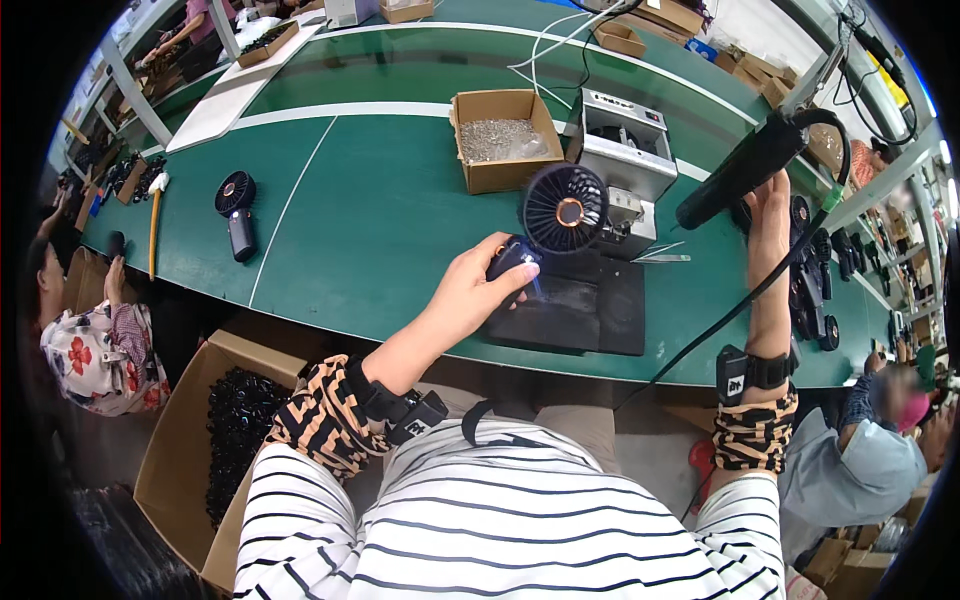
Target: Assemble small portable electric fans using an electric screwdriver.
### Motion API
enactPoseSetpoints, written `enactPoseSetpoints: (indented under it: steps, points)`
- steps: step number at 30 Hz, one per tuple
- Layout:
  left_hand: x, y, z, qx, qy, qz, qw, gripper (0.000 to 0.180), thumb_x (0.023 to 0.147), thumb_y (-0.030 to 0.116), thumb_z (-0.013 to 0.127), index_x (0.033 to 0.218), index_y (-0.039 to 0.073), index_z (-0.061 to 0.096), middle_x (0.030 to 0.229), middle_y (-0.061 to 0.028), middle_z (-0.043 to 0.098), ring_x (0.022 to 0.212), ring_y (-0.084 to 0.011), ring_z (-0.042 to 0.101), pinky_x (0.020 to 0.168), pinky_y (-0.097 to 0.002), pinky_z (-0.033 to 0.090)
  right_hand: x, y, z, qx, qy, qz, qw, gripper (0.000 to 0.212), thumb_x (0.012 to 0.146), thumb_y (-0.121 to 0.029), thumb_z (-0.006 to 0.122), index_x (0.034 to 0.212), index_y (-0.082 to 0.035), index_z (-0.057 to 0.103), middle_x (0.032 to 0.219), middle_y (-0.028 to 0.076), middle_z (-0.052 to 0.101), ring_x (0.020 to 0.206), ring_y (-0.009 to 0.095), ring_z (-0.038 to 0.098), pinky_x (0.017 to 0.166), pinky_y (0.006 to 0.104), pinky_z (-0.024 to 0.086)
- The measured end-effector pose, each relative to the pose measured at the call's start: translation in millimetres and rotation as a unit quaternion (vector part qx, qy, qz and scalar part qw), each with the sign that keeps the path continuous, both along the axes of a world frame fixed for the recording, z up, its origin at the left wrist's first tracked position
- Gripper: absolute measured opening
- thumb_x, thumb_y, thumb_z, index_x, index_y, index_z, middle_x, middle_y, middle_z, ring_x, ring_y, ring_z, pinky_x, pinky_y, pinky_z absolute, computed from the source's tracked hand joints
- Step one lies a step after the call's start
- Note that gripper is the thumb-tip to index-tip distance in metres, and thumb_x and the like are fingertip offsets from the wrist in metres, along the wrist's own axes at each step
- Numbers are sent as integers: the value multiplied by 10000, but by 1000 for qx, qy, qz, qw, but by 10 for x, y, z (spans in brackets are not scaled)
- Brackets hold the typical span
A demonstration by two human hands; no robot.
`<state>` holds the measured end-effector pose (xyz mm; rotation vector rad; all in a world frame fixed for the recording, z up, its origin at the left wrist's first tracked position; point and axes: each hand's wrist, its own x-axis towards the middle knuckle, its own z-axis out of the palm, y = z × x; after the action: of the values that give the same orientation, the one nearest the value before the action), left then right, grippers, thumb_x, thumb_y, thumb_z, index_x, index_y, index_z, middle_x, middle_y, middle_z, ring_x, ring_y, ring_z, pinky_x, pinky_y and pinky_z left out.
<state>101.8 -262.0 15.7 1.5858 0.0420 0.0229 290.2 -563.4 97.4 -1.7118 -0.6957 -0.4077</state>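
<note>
My left hand (478, 287) is closed around the dark handle of a handheld fan (566, 209). Its round black head, with an orange centre, points up in front of the grey metal machine, and a bluish light shows by my thumb. Beneath the fan lies a black mat (590, 305). Far out to the right, my right hand (768, 215) reaches past a hanging black power screwdriver (742, 170), its visible fingers stretched out. The driver hides part of that hand. A dark thing beside it is too covered to name. Several black handheld fans (808, 270) lie just right of my forearm.
An open cardboard box (508, 142) of small metal parts stands beside the metal machine (625, 145). Another handheld fan (238, 215) and a yellow-handled hammer (155, 225) lie leftward. Tweezers (662, 257) rest near the mat. The driver's cable (720, 320) crosses the table edge. Co-workers sit at both sides.
</note>
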Motion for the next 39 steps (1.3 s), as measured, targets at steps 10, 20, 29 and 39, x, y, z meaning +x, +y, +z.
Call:
enactPoseSetpoints:
  steps: [10,20,29,39]
  points:
    - [25,467,-215,-94,17,65,993,255,937,221,633,1078,25,550,916,-37,609,722,-103,606,637,-249,514,112,-1795,-1238,-510,47,-414,752,667,837,-380,703,1417,-173,447,1388,98,486,1286,321,445,1035,508,356]
    - [-63,469,-163,-66,32,81,994,269,964,256,606,1092,30,538,971,-38,605,776,-101,605,672,-252,518,-75,-1938,-1198,-526,-56,-432,730,637,825,-336,717,1406,-273,465,1449,71,426,1349,300,392,1039,574,345]
    - [-91,37,-66,-40,39,-26,998,259,950,217,624,1107,26,549,935,-26,598,762,-87,595,656,-240,517,-615,-390,-607,-209,115,-50,970,205,951,-87,592,1127,4,643,999,50,671,934,123,636,803,262,508]
    - [-51,-108,-75,-74,36,-36,996,331,922,208,661,1155,6,541,911,-37,610,754,-87,595,651,-249,520,-631,240,-625,-217,164,131,953,238,967,-121,580,1171,-7,626,991,70,672,864,137,663,784,258,522]
